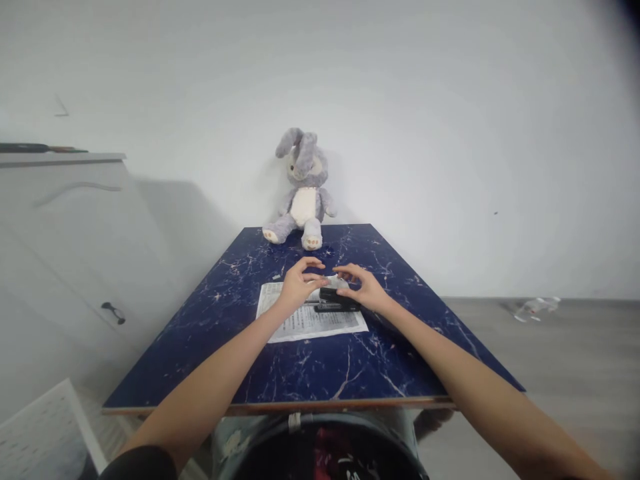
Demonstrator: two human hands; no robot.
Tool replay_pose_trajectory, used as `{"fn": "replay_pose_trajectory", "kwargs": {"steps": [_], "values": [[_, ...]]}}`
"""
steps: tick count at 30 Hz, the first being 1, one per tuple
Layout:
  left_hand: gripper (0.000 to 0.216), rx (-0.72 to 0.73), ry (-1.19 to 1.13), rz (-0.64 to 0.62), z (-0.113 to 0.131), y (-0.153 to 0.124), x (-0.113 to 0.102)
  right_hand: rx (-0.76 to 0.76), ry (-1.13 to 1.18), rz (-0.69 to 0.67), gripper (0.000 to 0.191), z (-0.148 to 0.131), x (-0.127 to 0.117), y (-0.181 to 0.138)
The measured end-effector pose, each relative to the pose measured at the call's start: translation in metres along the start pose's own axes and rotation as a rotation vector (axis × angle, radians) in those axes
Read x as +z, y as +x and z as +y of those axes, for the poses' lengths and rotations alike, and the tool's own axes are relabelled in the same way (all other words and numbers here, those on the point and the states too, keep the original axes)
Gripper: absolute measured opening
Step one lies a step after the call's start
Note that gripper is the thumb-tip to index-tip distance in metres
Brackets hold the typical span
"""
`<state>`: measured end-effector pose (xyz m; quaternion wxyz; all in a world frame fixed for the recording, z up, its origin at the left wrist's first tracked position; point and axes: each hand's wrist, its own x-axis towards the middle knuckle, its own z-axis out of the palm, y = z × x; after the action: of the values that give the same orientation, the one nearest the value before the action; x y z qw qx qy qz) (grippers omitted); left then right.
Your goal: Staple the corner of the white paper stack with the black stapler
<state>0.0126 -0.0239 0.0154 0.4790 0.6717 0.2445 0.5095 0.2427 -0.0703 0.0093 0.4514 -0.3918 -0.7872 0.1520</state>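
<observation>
A black stapler [336, 306] lies on a printed sheet of paper [305, 327] in the middle of the blue marbled table. My left hand [299, 288] hovers over the sheet's left part, fingers curved and spread, just left of the stapler. Over the stapler's right end is my right hand [367, 288], its fingers also curved and apart. Its thumb is close to the stapler's top; I cannot tell if they touch. The fingertips of both hands face each other across a small gap, and nothing shows in either grasp.
A grey plush rabbit [304, 193] sits at the table's [225, 353] far edge, against the white wall. To the left stands a white cabinet [65, 253] with dark items on top. A clear plastic piece [537, 308] lies on the floor at the right.
</observation>
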Motion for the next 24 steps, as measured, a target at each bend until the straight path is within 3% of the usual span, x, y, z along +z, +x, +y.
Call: {"fn": "replay_pose_trajectory", "kwargs": {"steps": [3,6,13,16,18,21,24], "values": [[0.043,0.019,-0.014,-0.102,0.007,-0.006,0.008,-0.175,-0.017,0.086,0.045,-0.007,-0.001,0.001],[0.043,0.018,-0.056,-0.122,0.009,-0.009,0.011,-0.287,-0.037,0.109,0.027,-0.012,0.001,0.001],[0.041,-0.025,-0.023,-0.102,0.007,-0.012,0.015,-0.414,-0.029,0.072,0.022,-0.018,0.004,0.001],[0.042,0.007,0.023,-0.104,0.014,-0.011,0.014,-0.375,-0.016,0.116,0.021,-0.018,0.004,0.0],[0.037,0.097,0.12,-0.007,0.017,-0.003,-0.002,-0.257,0.004,0.21,0.023,-0.012,0.001,0.0],[0.016,0.182,0.461,0.252,0.011,0.014,-0.054,-0.007,0.081,0.456,0.029,0.012,-0.012,0.0],[0.012,0.018,0.906,0.193,-0.011,0.026,-0.112,0.167,0.065,0.529,0.033,0.05,-0.033,-0.001]]}}
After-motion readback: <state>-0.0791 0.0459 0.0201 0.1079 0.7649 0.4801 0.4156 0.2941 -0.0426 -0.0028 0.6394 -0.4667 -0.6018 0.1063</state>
